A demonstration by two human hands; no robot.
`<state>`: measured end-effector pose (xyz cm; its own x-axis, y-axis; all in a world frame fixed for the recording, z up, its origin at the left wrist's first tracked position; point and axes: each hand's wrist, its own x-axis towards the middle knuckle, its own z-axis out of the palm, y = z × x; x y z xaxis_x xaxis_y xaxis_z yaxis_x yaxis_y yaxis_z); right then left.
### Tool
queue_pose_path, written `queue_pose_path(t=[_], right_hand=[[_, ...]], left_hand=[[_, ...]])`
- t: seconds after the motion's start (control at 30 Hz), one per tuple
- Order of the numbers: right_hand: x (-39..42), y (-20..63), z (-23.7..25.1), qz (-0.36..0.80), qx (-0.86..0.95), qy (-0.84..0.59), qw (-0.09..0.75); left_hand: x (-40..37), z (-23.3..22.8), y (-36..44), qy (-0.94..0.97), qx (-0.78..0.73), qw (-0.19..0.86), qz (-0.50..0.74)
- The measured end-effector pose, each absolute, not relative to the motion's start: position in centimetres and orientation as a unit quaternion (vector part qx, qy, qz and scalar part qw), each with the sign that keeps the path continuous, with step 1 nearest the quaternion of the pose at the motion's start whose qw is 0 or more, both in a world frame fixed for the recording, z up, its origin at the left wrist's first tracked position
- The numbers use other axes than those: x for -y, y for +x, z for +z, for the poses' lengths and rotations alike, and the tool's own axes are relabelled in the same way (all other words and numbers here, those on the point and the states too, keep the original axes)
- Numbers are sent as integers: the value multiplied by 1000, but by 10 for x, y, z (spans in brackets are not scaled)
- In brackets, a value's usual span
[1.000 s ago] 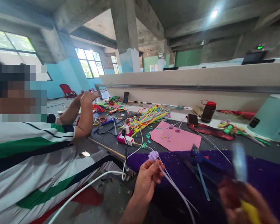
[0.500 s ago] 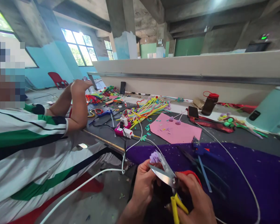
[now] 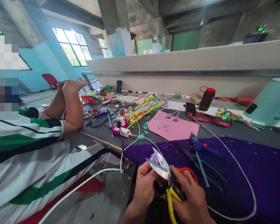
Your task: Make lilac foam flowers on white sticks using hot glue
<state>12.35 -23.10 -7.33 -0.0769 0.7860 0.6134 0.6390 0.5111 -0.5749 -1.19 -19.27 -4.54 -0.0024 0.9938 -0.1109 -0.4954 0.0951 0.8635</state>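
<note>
- Flower [image 3: 153, 158]: purple, fuzzy, rounded; in front of the sheet, pinched in the fingertips of the left of the two hands [image 3: 143, 183].
- Scissors [image 3: 164, 173]: flat, shiny metal blades, spread apart at the flower; yellow handles, gripped by the right hand [image 3: 190, 191].
- Sheet [image 3: 177, 130]: pink, flat, angular edges; carries small scraps.
- Desk [image 3: 235, 132]: dark, smooth top under the sheet.
- Cloth [image 3: 247, 161]: deep purple, flecked; in front of the sheet.
- Glue gun [image 3: 200, 147]: blue; on the cloth, right-front of the sheet.
- Stems [image 3: 146, 109]: slender, yellow, pink and green; behind and left of the sheet.
- Hidden: flower's lower part, behind blades and fingers; blade contact cannot be told. Red loop [image 3: 189, 171] at the right hand, mostly covered.
- Cut off: kettle [image 3: 268, 104], pale teal, right of the sheet.
</note>
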Motion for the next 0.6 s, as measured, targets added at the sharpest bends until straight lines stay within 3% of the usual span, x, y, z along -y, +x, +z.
queue_pose_path(t=[0.6], right_hand=[[227,128,-76,98,763,-457,447]], left_hand=[[189,-44,-18,393,-403,577,593]])
